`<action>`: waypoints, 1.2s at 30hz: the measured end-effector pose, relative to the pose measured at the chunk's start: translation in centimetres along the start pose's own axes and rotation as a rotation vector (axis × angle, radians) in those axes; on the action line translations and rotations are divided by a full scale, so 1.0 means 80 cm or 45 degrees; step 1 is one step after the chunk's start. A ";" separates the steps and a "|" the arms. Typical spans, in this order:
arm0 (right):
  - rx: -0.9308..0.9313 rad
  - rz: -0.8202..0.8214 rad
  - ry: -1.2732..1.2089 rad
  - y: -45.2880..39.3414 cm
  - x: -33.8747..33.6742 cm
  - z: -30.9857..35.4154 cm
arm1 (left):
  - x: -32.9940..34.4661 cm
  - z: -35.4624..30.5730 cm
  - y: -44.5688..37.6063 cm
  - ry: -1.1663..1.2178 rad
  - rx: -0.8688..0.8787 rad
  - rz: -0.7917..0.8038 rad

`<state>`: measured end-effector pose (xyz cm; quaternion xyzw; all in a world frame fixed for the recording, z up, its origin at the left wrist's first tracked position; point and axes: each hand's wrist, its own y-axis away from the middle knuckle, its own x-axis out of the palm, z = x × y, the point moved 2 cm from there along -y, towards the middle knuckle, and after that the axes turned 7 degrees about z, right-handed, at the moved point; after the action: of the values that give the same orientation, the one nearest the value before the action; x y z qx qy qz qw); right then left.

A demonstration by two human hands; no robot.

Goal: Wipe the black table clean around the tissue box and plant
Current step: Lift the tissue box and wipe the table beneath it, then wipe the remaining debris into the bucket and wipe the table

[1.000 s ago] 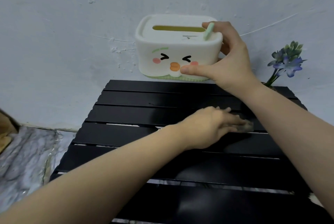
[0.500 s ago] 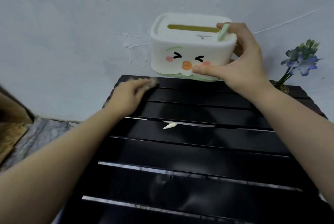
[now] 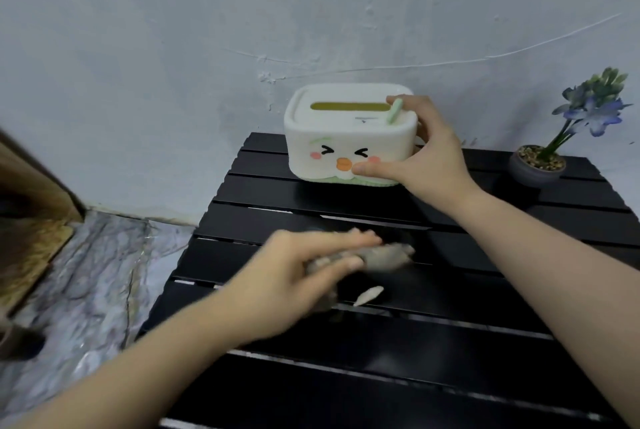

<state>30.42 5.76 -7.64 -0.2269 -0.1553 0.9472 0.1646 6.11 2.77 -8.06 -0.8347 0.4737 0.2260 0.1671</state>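
Note:
The white tissue box [image 3: 332, 137] with a cartoon face stands at the back of the black slatted table [image 3: 415, 352], its base low over or on the slats. My right hand [image 3: 429, 154] grips its right end, thumb on the front and fingers on the lid. My left hand [image 3: 298, 276] presses a grey cloth [image 3: 384, 255] onto the table's middle slats, blurred by motion. A small white scrap [image 3: 369, 295] lies just in front of the cloth. The plant [image 3: 588, 106] with blue flowers stands in a dark pot [image 3: 533, 168] at the back right corner.
A pale plastered wall [image 3: 311, 12] rises right behind the table. To the left lie a marbled floor [image 3: 79, 276] and a brown wooden edge [image 3: 31, 186]. Gaps run between the table's slats.
My left hand swept the cloth from the table's back left corner to the middle slats. My right hand brought the tissue box down from the air to the table's back.

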 end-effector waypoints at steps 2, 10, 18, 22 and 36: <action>0.035 0.017 0.003 0.003 0.007 -0.008 | -0.036 0.015 0.009 -0.155 -0.075 -0.073; 0.122 0.157 0.016 -0.001 0.010 -0.024 | -0.055 0.084 0.023 -0.579 -0.395 -0.555; 0.399 0.031 0.291 0.079 -0.029 -0.003 | 0.025 0.036 -0.017 -0.560 -0.261 -0.323; 0.518 0.015 0.490 0.201 -0.058 0.031 | 0.088 -0.013 -0.040 -0.454 -0.105 -0.036; 0.557 0.416 1.069 0.347 -0.055 0.085 | -0.001 0.035 0.060 -0.692 -0.534 -0.473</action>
<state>24.15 -22.35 -10.47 -0.5701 0.1643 0.7979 0.1062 1.27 1.84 -10.64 -0.8319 0.1964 0.4967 0.1502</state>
